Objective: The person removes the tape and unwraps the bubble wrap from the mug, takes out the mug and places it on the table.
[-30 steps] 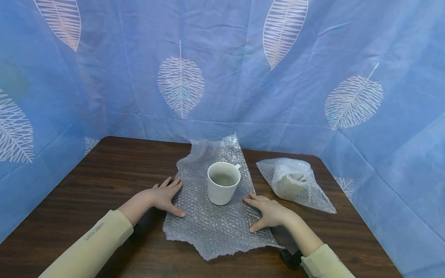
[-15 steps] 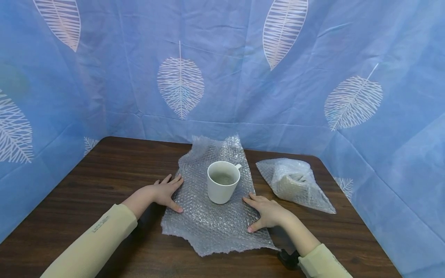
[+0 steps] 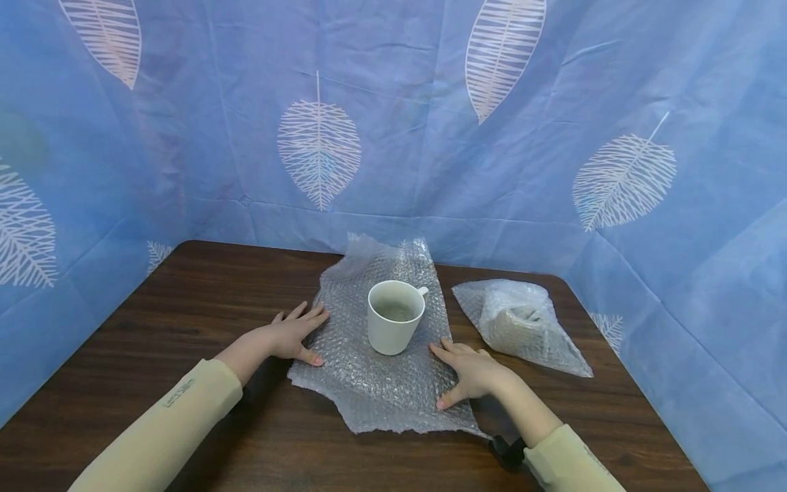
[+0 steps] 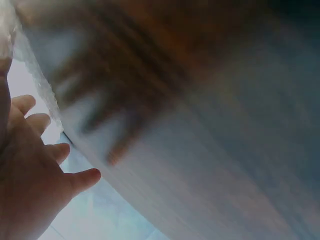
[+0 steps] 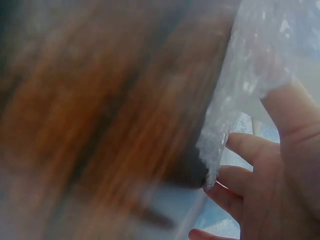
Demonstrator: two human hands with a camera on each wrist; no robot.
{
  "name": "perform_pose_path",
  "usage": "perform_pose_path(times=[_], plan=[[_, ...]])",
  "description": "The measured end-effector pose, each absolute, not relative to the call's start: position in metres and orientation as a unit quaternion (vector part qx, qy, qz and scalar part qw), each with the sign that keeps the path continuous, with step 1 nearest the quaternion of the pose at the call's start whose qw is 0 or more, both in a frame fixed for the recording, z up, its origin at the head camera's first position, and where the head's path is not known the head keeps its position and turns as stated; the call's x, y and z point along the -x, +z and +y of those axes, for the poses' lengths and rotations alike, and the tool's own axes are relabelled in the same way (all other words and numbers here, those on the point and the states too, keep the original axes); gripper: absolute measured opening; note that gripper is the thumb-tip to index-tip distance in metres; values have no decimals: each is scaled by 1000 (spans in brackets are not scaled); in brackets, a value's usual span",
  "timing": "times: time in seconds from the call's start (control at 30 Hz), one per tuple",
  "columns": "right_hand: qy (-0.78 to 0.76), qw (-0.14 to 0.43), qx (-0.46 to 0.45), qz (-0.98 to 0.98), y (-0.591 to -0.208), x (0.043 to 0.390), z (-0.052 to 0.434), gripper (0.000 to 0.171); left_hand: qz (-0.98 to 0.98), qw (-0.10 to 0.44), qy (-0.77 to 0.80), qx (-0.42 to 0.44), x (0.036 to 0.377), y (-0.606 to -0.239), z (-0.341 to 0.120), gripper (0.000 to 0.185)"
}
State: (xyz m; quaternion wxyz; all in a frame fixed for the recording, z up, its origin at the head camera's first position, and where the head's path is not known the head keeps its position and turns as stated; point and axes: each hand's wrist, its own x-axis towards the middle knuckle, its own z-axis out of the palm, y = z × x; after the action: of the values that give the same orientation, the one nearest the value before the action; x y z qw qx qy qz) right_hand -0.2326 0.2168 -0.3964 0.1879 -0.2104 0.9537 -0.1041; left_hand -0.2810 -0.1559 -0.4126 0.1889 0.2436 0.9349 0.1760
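My left hand (image 3: 289,337) and right hand (image 3: 470,372), fingers spread flat, press the clear bubble-wrap sheet (image 3: 381,383); the white ceramic mug (image 3: 395,317) stands upright between them.

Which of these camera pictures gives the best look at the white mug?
The head view. There the mug stands upright, whole and sharp, on the bubble wrap between the two hands. Both wrist views are blurred: they show fingers, table wood and an edge of the wrap, but no mug.

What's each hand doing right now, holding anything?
Left hand: open, fingers flat on the left edge of the clear bubble wrap sheet, holding nothing.
Right hand: open, fingers flat on the sheet's right edge, holding nothing.
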Motion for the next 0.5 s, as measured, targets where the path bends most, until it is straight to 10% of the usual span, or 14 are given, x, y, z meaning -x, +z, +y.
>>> perform_pose_path(times=[0.5], plan=[[-107,179,226,952,-404,233,224,103,931,144,125,-311,259,-414,-156,69]])
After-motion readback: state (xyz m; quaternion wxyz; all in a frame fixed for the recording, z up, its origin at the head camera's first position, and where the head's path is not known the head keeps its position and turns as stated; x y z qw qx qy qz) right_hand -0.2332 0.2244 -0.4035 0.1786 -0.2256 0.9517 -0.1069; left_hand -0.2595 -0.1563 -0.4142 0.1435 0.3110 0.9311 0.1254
